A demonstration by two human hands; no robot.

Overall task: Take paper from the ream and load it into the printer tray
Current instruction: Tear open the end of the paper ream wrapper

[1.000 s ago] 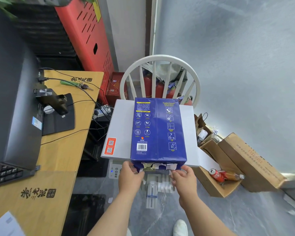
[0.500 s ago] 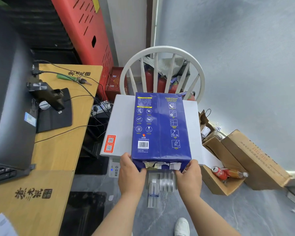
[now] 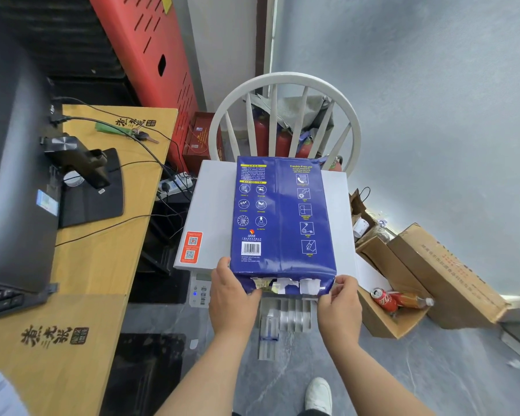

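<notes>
A blue wrapped ream of paper [image 3: 282, 217] lies flat on the white printer [image 3: 210, 211], which stands on a white chair. The ream's near end is torn, with white scraps showing. My left hand [image 3: 231, 292] grips the near left corner of the ream. My right hand [image 3: 339, 301] pinches the wrapper at the near right corner. Below the ream's end, the printer's grey ribbed tray [image 3: 285, 319] sticks out toward me with nothing on it.
A wooden desk [image 3: 102, 259] with a black monitor [image 3: 15, 175], keyboard and cables stands on the left. Open cardboard boxes [image 3: 418, 283] with a can and bottle sit on the floor at right. The white chair back [image 3: 282, 85] rises behind the printer, before a red panel.
Both hands slid from under the torn end onto the ream's near corners and closed on them. The ream sits in the same place on the printer.
</notes>
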